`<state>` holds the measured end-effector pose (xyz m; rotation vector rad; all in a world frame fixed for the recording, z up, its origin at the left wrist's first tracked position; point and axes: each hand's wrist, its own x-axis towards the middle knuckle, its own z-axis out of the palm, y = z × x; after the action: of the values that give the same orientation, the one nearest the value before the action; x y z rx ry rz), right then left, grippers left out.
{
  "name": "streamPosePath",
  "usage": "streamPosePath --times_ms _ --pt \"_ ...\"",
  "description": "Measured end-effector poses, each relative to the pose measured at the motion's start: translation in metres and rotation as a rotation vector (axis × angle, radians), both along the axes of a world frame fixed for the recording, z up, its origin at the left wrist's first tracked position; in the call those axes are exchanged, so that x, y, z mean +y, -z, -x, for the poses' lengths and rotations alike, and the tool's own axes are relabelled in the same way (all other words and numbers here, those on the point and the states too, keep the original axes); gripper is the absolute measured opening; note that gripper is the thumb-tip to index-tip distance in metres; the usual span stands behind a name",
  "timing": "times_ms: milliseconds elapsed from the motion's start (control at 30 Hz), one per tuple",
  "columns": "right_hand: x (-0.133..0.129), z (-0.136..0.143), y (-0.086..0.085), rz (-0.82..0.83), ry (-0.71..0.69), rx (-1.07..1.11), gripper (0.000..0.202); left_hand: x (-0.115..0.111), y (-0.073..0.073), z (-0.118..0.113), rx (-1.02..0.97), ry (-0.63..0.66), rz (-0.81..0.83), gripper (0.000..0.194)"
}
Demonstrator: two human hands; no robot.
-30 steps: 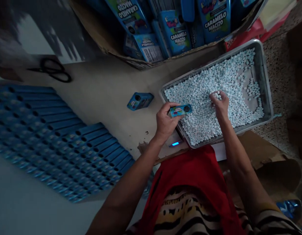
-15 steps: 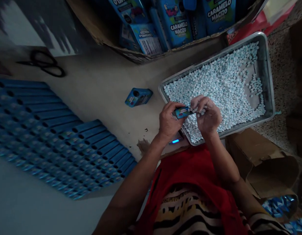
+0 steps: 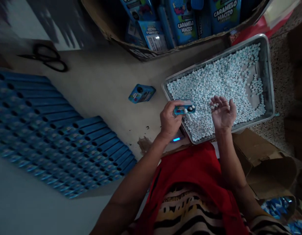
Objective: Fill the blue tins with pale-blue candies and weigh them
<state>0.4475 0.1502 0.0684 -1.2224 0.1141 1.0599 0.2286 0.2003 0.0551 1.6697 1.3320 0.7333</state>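
Note:
My left hand point(image 3: 170, 120) is closed around a small blue candy box point(image 3: 181, 109), held over the near left part of the metal tray. White candies point(image 3: 192, 107) sit at the box's opening end, and one lies on its side. To the right, my right hand point(image 3: 223, 114) is palm up above the tray, fingers loosely curled and cupping a few pale candies point(image 3: 214, 106). The metal tray point(image 3: 270, 78) is spread with pale blue and white candies point(image 3: 204, 85). A second blue candy box point(image 3: 141, 93) lies on the table to the left of the tray.
A cardboard carton point(image 3: 141, 55) of blue packages stands at the back. Rows of blue boxes point(image 3: 67, 140) fill the left side. Black scissors point(image 3: 49, 58) lie at the far left. A small lit display point(image 3: 176, 139) shows beside the tray. An open cardboard box point(image 3: 258, 156) is at the right.
My right hand has moved right, away from the box, and turned palm up with a few candies on its fingers. The box's opening now shows candies. My left hand keeps its hold.

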Motion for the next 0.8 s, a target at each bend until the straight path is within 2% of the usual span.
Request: streamPosePath --times_ms 67,133,200,333,433,500,567,667,800 --pt "-0.015 -0.010 0.010 0.097 -0.106 -0.242 0.034 -0.004 0.006 0.003 -0.037 -0.022 0.069 0.036" --pt "-0.028 -0.014 0.013 0.178 -0.264 -0.492 0.030 -0.008 0.010 0.005 -0.059 -0.046 0.109 0.038" --pt "-0.037 -0.014 0.013 0.240 -0.377 -0.653 0.028 -0.010 0.010 0.006 -0.077 -0.073 0.124 0.039" --pt "-0.045 -0.016 0.019 0.295 -0.350 -0.699 0.029 -0.006 0.002 0.015 -0.002 -0.089 0.065 0.040" --pt "-0.047 -0.023 0.026 0.291 -0.412 -0.770 0.026 -0.002 -0.006 0.030 0.087 -0.123 -0.034 0.040" --pt "-0.048 -0.029 0.028 0.291 -0.488 -0.895 0.026 -0.004 -0.010 0.041 0.109 -0.204 -0.054 0.039" --pt "-0.048 -0.038 0.029 0.292 -0.548 -1.045 0.028 -0.009 -0.009 0.053 0.096 -0.317 -0.007 0.037" --pt "-0.045 -0.057 0.033 0.284 -0.624 -1.248 0.036 -0.021 0.000 0.068 0.035 -0.469 0.101 0.037" --pt "-0.027 -0.081 0.038 0.275 -0.674 -1.411 0.045 -0.030 0.027 0.082 -0.050 -0.626 0.146 0.041"
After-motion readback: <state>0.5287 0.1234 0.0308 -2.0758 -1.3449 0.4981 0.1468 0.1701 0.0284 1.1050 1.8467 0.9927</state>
